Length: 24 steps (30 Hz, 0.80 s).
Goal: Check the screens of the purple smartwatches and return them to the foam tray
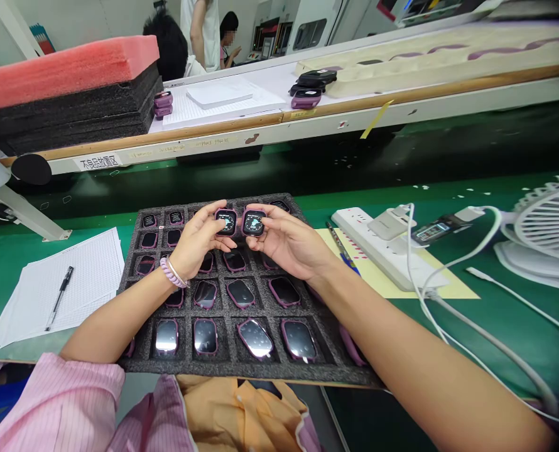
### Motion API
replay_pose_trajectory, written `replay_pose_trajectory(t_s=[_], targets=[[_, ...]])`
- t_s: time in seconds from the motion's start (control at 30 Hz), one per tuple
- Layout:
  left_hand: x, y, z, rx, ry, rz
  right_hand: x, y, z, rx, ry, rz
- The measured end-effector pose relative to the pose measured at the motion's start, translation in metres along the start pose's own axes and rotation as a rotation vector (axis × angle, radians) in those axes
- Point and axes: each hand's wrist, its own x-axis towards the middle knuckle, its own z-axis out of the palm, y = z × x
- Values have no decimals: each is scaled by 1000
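My left hand [199, 235] grips a purple-framed smartwatch case [225, 222] with its screen lit, the thumb at the screen's left edge. Close beside it, my right hand [289, 242] grips a second smartwatch case [254, 223], also purple-framed and lit. Both screens face me and show a dark display with a teal patch in the middle. Beneath my hands lies a black foam tray [218, 321] divided into compartments. Several purple-framed watch cases sit in it, such as a dark-screened watch [205, 336] in the front row. My hands and forearms hide some compartments.
Right of the tray are a white power strip [355, 220] with chargers and cables, and a white fan [550, 220]. Papers [91, 270] with a pen [60, 298] lie left. Behind, a shelf [270, 122] holds foam blocks [67, 94] and more watches [306, 98]. Other people are beyond.
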Motion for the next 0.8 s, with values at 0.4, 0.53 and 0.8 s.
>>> replay_pose_trajectory(t_s=[0.4, 0.53, 0.8], targets=[[1, -3, -4, -4, -62, 52, -6, -3, 1, -139, -28, -103], [1, -1, -3, 24, -40, 75, -4, -2, 1, -120, -26, -118], [4, 1, -1, 116, 24, 172, -1, -9, 2, -83, -59, -101]])
